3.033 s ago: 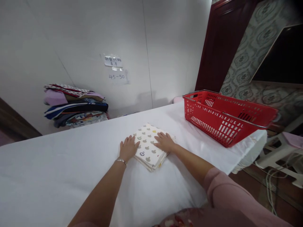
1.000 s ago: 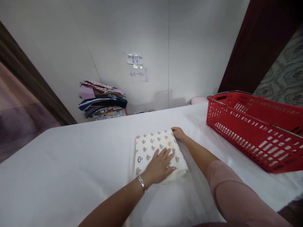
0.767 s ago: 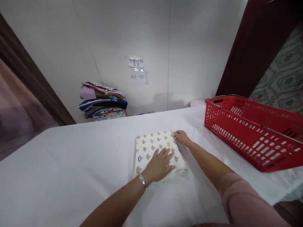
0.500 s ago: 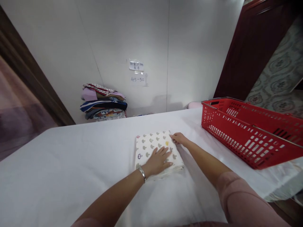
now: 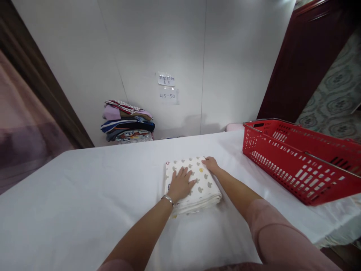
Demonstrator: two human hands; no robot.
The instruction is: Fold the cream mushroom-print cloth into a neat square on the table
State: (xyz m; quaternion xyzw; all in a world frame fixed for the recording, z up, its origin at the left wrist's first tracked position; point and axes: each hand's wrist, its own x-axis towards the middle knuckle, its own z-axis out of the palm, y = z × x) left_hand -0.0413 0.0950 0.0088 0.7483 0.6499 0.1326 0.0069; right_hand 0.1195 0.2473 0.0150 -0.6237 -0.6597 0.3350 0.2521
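Cotton-looking cream cloth printed with small grey mushroom shapes (image 5: pixel 197 186) lies on the white-covered worktop (image 5: pixel 84 188), about in the middle and straight in front of me. It is folded into a thick, near-square packet, and several layers show stacked along its near edge. By my judgement the folding is as good as done. The corners line up fairly well, and only a little unevenness shows at the near right corner. The packet sits apart from the red plastic basket with metal handles (image 5: pixel 296 158) at my right. It is also well apart from the pile of folded coloured clothes (image 5: pixel 128 122) against the white wall, beneath two small paper notes (image 5: pixel 167 88).

My left hand (image 5: pixel 180 184), with a thin silver bracelet (image 5: pixel 168 198) at the wrist, lies palm down on the left half of the packet. Its fingers (image 5: pixel 184 173) are spread wide and flat, pressing on the cloth and gripping nothing. My right hand (image 5: pixel 211 164) rests on the far right corner. Its fingers (image 5: pixel 207 161) are loosely extended and slightly curved, with their tips touching the top layer. I can see no cloth pinched between them, so I take that hand to be lying on the corner and not holding it.
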